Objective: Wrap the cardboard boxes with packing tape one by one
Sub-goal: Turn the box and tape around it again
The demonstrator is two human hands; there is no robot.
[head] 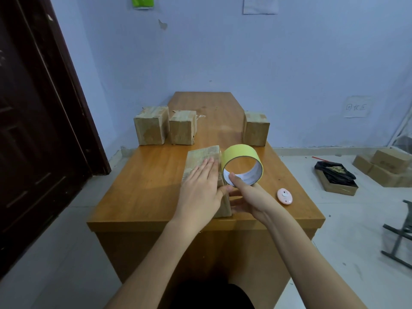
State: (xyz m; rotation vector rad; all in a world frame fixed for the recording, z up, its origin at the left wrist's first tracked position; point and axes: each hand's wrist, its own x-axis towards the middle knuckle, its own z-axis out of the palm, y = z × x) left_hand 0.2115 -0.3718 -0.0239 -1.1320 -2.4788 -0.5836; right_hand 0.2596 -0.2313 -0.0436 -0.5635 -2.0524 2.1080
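While your right hand [249, 197] gripped the wide yellow-green roll of packing tape [243, 165], with the thumb hooked inside its white core and the fingers curled under its outer wall, your left hand [201, 188] lay open and flat, fingers together, pressing down on the top of the long brown cardboard box [204, 157] near the front edge of the orange-brown wooden table [142, 186]. You held the roll on edge, touching the box's right side, its opening turned toward you. A small pink oval cutter [285, 196] lay on the table just right of your right hand, apart from it. Farther back, two brown cardboard boxes stood side by side at the table's left edge, the left-hand box [151, 125] touching the middle box [182, 127], and a third brown cardboard box [255, 128] stood well apart at the right edge. More cardboard cartons [383, 167] sat on the floor to the right.
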